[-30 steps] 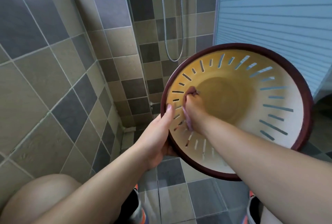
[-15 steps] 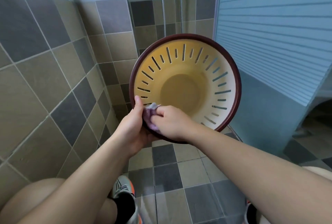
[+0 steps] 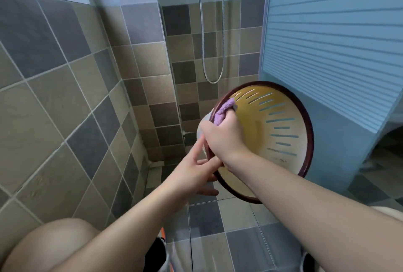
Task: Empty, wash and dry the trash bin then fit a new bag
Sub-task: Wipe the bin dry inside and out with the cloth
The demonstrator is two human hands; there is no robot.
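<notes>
The trash bin (image 3: pixel 281 132) is yellow inside with slotted walls and a dark red rim. It hangs in the air, tilted with its mouth toward me and to the right. My right hand (image 3: pixel 224 138) grips a purple cloth (image 3: pixel 222 111) against the upper left rim. My left hand (image 3: pixel 196 171) holds the lower left rim from outside, index finger stretched up along the wall and the other fingers curled under the edge.
A tiled wall (image 3: pixel 54 108) stands on the left. A shower hose (image 3: pixel 212 53) hangs behind a glass panel ahead. A blue slatted panel (image 3: pixel 327 42) rises on the right. My knees and shoes show above the tiled floor (image 3: pixel 229 223).
The bin has turned and shifted right, its mouth now facing more rightward. My right hand slid the cloth from the lower left rim up to the upper left rim. My left hand changed its hold.
</notes>
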